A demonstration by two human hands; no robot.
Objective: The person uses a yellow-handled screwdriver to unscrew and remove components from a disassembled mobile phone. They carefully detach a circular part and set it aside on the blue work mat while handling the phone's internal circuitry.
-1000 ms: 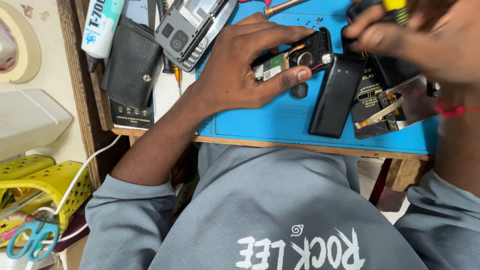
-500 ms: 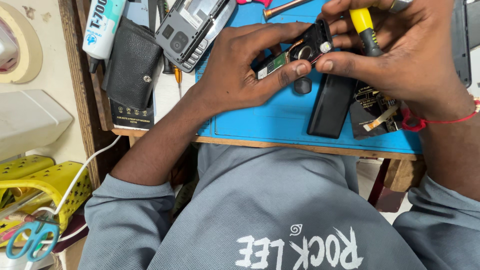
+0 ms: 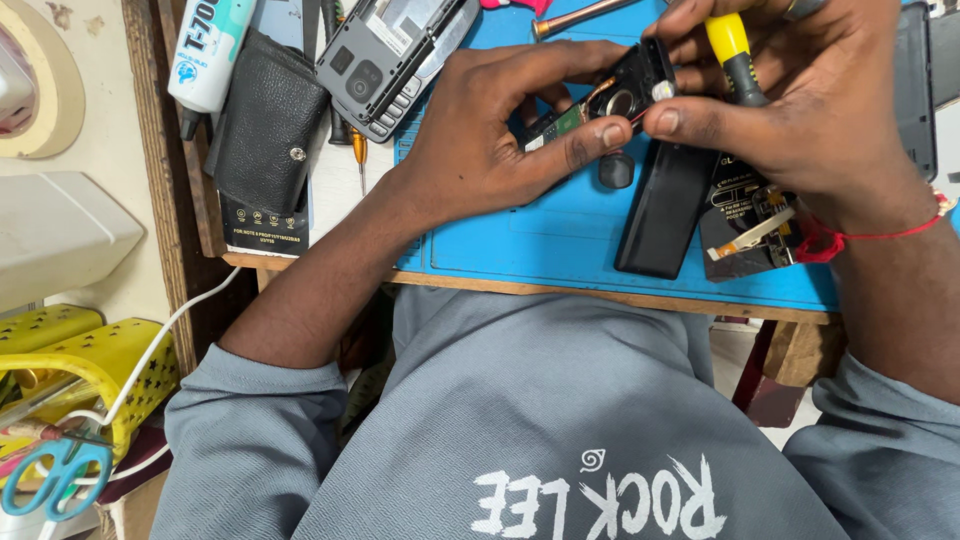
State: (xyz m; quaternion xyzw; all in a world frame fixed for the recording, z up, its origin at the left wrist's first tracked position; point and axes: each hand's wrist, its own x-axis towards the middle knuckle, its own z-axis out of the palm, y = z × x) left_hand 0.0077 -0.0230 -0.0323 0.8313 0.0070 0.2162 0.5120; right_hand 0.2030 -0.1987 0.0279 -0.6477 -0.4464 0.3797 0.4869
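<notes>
Two hands on a small phone board above the blue mat

The left hand [image 3: 480,140] pinches a small black phone circuit board with a round camera ring [image 3: 625,85] between thumb and fingers, holding it just above the blue rubber work mat [image 3: 520,230] that covers the wooden worktop [image 3: 300,262]. The right hand [image 3: 790,110] closes round a yellow-and-black handled screwdriver [image 3: 735,55] and its thumb presses against the board's right end. On the mat, just below the board, a slim black rectangular battery [image 3: 665,215] lies beside a dark opened phone frame with a pale flex strip [image 3: 745,225]. Off the mat's left edge rest a black leather pouch [image 3: 265,130], a grey keypad phone shell [image 3: 390,50] and a white-and-teal glue tube [image 3: 205,50]. Far left of the mat and lower down, blue-handled scissors [image 3: 50,475] lie by a yellow perforated plastic basket [image 3: 90,365]
</notes>
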